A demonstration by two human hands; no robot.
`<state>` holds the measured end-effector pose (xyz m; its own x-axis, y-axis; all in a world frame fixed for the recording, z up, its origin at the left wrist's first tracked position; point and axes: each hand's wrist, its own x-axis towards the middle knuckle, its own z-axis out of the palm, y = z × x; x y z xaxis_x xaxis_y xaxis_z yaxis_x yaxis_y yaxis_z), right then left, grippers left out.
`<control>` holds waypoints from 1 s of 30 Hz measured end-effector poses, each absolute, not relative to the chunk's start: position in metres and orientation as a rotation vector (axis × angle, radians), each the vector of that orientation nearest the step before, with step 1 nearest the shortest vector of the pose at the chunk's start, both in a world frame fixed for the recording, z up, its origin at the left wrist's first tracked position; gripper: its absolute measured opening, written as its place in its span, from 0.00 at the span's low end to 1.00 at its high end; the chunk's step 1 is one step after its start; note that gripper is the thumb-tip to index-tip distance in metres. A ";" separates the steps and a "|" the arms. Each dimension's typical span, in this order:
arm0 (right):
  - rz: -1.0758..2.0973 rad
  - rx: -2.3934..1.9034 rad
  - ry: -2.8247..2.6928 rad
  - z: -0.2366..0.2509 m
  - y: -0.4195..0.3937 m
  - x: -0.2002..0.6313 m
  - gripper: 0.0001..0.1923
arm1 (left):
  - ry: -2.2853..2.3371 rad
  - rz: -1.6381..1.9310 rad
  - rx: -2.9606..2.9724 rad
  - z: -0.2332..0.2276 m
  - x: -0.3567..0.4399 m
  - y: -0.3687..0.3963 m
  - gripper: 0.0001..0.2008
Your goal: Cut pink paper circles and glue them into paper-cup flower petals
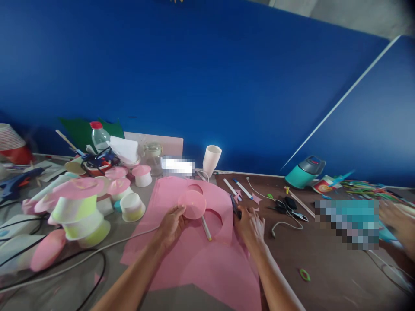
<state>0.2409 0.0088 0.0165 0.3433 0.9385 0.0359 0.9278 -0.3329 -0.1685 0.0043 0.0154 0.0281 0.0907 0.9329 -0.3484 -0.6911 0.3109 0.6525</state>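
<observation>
Gripping a pink paper disc (193,204) by its lower left edge, our left hand (171,224) has its fingers closed on it and holds it just above the pink sheet (207,259) spread on the bench (324,255). Our right hand (249,224) is closed around dark-handled scissors (235,206), whose blades point away from us along the sheet's right edge. Round holes show in the pink sheet just behind and to the right of the disc. A pen (206,228) lies on the sheet between our two hands, just below the disc.

To our left stand stacked cups with pink tops (81,207), with a black cable (81,259) looping in front of them. Farther back we see a clear bottle with a red cap (98,136), a white cup (212,160) by the blue wall, and two markers (238,188) beside the sheet. A teal device (304,172) sits well to the right, near a bundle of coloured sticks (366,188). Another person's hand (397,216) shows at the right edge. A small green ring (304,274) lies on the bare bench to our right.
</observation>
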 end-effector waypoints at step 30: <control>1.087 -1.175 -0.918 0.017 0.006 0.242 0.20 | 0.617 1.149 0.380 0.019 -0.002 0.013 0.02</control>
